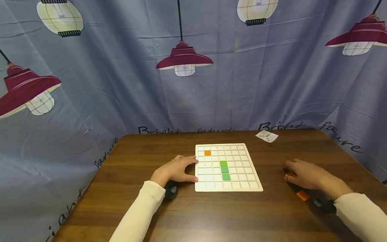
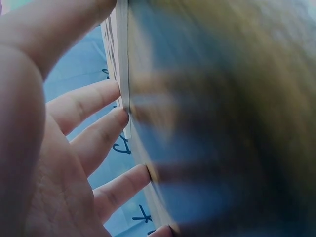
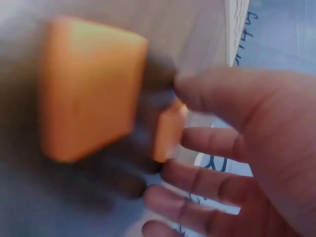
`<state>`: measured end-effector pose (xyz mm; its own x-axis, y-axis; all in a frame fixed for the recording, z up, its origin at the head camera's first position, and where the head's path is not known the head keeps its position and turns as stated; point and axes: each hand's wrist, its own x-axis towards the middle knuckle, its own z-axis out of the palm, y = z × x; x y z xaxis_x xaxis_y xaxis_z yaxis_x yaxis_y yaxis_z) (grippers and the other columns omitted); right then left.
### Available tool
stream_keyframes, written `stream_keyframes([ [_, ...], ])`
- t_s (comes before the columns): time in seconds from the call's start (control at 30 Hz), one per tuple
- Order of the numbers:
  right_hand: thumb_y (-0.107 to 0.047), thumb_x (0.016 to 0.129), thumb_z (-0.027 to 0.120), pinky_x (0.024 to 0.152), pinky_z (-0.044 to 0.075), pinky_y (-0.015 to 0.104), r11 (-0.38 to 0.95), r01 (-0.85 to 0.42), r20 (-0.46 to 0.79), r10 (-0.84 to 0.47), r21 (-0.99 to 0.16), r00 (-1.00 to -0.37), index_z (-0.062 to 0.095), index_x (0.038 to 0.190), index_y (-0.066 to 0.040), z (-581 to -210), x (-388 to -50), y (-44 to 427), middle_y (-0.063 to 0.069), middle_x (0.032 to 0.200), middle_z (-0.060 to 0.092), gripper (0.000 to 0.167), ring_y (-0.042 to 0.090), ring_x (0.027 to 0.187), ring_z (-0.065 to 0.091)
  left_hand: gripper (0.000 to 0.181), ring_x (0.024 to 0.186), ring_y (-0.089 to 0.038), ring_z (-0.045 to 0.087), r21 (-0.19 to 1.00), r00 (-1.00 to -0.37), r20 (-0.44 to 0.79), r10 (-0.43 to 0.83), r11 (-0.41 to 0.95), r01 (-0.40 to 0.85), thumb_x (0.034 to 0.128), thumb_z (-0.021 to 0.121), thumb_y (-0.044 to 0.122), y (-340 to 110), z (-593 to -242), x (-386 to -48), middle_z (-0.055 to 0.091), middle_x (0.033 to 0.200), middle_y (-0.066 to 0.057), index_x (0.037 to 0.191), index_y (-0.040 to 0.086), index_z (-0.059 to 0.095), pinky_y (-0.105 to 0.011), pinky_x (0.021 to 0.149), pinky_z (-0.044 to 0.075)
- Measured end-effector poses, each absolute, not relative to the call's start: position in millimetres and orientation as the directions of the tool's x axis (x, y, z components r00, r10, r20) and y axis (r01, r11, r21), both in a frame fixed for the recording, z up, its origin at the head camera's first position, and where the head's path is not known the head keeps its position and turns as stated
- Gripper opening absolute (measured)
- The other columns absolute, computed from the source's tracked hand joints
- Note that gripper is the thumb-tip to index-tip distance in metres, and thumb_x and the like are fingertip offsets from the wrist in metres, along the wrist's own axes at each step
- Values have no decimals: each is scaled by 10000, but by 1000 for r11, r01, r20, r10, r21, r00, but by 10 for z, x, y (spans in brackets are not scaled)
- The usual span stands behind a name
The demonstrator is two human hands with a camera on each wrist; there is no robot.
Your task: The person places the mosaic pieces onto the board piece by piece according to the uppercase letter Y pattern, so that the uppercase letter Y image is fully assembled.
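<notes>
A blue-grey fabric curtain (image 1: pixel 139 84) printed with dark-red lamps and black lettering is hung behind a dark brown wood-grain tabletop (image 1: pixel 121 201). At the left, the bare left hand (image 1: pixel 178 169) is placed beside a flat white gridded board (image 1: pixel 211 176), with thumb and fingers spread, nothing gripped, and fingertips set against the board's left edge; its forearm is angled in from the near side. The board is judged stiff, thin and fairly light, likely to be nudged easily across smooth wood, so it is best steadied by its rim. On it, a flat orange square tile (image 1: pixel 207 153) is seated near the far left corner, and a column of three flat green square tiles (image 1: pixel 224 170) is set near the middle. Beyond the far right corner, a small white card with a printed grid (image 1: pixel 267 136) is laid. Farther right, a small orange block-like tile (image 1: pixel 290 174) is framed between the thumb and fingers of the bare right hand (image 1: pixel 308 174), which is held low with fingers loosely bent; whether the tile is actually pinched cannot be told. Such a tile is expected to be light, rigid and rather slippery, best taken by two opposite side edges. Near that hand's wrist, a second orange tile (image 1: pixel 303 195) is seen, and a third orange piece (image 1: pixel 326 214) is partly hidden.
</notes>
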<state>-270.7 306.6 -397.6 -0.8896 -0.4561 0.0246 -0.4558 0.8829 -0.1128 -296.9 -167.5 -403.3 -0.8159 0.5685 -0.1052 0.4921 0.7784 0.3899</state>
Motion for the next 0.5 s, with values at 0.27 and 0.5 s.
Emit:
stream_keyframes([
  [0.27, -30, 820, 780, 655, 505, 453, 838, -534, 150, -517, -111, -843, 646, 865, -69, -4031, -2722, 2988, -3, 832, 587, 146, 212, 763, 601, 775, 1407, -297, 350, 376, -820, -101, 564, 784, 494, 867, 765, 540, -1684, -4011, -2982, 348, 1615, 0, 1510, 197, 500, -475, 1116, 344],
  [0.5, 6, 784, 764, 586, 428, 338, 793, -589, 163, -568, -156, -807, 608, 789, -118, -3985, -2875, 2832, -69, 759, 512, 200, 95, 684, 475, 770, 1411, -301, 352, 369, -813, -88, 575, 778, 509, 860, 769, 542, -1665, -4029, -2974, 361, 1608, -3, 1501, 202, 510, -469, 1119, 342],
])
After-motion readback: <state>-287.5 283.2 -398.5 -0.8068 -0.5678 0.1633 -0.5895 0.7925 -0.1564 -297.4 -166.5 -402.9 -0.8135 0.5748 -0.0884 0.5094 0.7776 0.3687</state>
